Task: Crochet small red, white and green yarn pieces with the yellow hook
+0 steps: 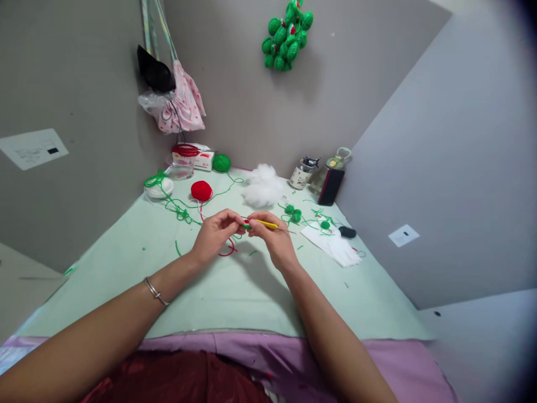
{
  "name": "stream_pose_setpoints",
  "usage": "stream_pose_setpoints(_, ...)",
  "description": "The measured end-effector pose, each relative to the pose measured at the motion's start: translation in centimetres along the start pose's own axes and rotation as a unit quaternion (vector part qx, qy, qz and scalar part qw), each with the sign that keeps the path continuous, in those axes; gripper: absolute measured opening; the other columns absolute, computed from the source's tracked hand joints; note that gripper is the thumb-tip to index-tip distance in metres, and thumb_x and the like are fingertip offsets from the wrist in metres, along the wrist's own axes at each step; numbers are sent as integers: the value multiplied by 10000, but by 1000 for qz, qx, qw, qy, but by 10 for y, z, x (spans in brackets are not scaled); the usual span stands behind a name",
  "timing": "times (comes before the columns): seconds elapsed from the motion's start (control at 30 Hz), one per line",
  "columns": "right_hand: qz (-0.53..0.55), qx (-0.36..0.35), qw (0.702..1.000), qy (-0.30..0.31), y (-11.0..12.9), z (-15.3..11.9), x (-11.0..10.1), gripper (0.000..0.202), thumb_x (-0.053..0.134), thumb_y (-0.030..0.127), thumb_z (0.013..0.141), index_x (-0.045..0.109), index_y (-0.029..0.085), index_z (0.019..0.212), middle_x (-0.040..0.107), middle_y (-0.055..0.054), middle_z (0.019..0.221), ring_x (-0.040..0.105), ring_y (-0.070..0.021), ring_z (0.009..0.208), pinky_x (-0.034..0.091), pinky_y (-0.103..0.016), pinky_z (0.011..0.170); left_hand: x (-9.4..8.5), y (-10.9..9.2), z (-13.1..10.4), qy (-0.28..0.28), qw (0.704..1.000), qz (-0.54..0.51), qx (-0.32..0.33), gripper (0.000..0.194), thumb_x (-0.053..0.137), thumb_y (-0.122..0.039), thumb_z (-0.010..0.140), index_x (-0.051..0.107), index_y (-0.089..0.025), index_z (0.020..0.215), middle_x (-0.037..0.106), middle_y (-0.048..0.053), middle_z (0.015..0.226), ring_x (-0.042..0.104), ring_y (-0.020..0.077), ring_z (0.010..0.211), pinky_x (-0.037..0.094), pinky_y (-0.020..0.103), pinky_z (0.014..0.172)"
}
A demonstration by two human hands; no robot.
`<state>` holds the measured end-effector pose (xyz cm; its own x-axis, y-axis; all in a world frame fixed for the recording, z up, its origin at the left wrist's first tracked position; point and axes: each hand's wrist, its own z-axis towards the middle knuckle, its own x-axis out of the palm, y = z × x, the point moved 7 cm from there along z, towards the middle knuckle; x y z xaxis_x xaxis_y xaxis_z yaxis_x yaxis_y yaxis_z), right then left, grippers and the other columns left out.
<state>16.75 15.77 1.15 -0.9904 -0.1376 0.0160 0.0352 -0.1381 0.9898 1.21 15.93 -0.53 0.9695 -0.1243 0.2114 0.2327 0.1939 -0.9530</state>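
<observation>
Both hands meet over the middle of the table. Between the fingertips of my left hand (216, 235) is a small red and green crochet piece (246, 224), partly hidden by the fingers. My right hand (274, 238) is closed around a yellow-handled crochet hook (266, 224), its tip end at the piece. A red yarn tail (229, 248) hangs below onto the table. Beyond my left hand sits a red yarn ball (201, 191), with a strand running down toward that hand. Loose green yarn (180, 212) lies tangled to its left.
White stuffing (263, 186) lies at the back centre. Small green crocheted balls (296, 215) and white tissue (335, 246) are on the right, near a phone (331, 187) and a pen cup (301, 174). A green yarn ball (221, 163) and a white yarn ball (159, 188) lie back left.
</observation>
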Motion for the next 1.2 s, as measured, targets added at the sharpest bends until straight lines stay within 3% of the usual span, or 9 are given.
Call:
stream_pose_setpoints(0.23, 1, -28, 999, -20, 1, 0, 0, 200, 808, 319, 721, 696, 238, 865, 660, 24, 755, 575, -142, 656, 495, -304, 665, 6, 5, -4, 10, 999, -28, -31, 243, 824, -356, 767, 671, -177, 827, 730, 27, 845, 725, 196, 809, 578, 369, 855)
stream_pose_setpoints(0.53, 14, -30, 999, -17, 6, -2, -2, 250, 834, 373, 706, 708, 240, 876, 718, -3, 876, 655, -181, 835, 544, -328, 816, 2, 9, 0, 16, 994, -66, -82, 332, 858, -366, 735, 597, -213, 872, 648, -32, 781, 669, 145, 727, 562, 332, 814)
stream_pose_setpoints(0.63, 31, -34, 999, -16, 5, -1, -5, 249, 845, 356, 706, 699, 246, 875, 698, 10, 855, 642, -168, 812, 537, -319, 797, -4, 9, 4, 5, 996, -49, -73, 305, 815, -437, 796, 618, -209, 844, 649, -13, 779, 647, 158, 778, 540, 319, 827)
stream_pose_setpoints(0.73, 44, -37, 998, -1, 5, 0, -6, 243, 860, 327, 695, 702, 248, 862, 694, 15, 842, 643, -165, 806, 529, -312, 782, -5, 10, 5, -3, 997, -42, -57, 365, 701, -584, 881, 656, -225, 933, 696, 23, 904, 652, 184, 931, 533, 307, 866)
stream_pose_setpoints(0.8, 49, -42, 998, 4, 6, 0, -7, 231, 861, 312, 696, 702, 249, 850, 694, 18, 832, 642, -163, 792, 526, -313, 781, 2, 12, 5, 38, 996, -44, -74, 500, 628, -701, 881, 697, -211, 947, 713, 58, 906, 667, 203, 875, 562, 324, 793)
stream_pose_setpoints(0.9, 54, -52, 997, -4, 11, 0, -12, 217, 853, 304, 708, 697, 257, 851, 685, 23, 821, 631, -159, 773, 518, -307, 759, 7, 7, 8, 92, 988, -60, -109, 657, 561, -802, 854, 738, -171, 890, 678, 76, 772, 608, 175, 615, 535, 306, 549)
stream_pose_setpoints(0.97, 59, -56, 997, -10, 12, 1, -15, 212, 848, 295, 712, 697, 261, 856, 682, 24, 817, 631, -159, 773, 510, -301, 739, -3, -8, 14, 77, 988, -83, -102, 663, 511, -796, 887, 739, -176, 947, 688, 89, 848, 603, 157, 622, 510, 270, 505)
stream_pose_setpoints(1.07, 65, -62, 996, -12, 13, 0, -14, 195, 843, 273, 716, 703, 256, 850, 686, 22, 822, 638, -156, 788, 504, -294, 741, -24, -33, 24, 25, 989, -133, -64, 591, 420, -726, 974, 700, -207, 1016, 702, 111, 1069, 653, 161, 806, 549, 242, 595)
stream_pose_setpoints(1.2, 40, -61, 997, 4, 13, -2, -6, 180, 843, 279, 714, 707, 231, 822, 688, 15, 823, 634, -152, 785, 501, -288, 733, -46, -41, 27, -65, 989, -127, -34, 404, 562, -566, 974, 698, -190, 912, 668, 86, 918, 519, 122, 624, 430, 213, 465)
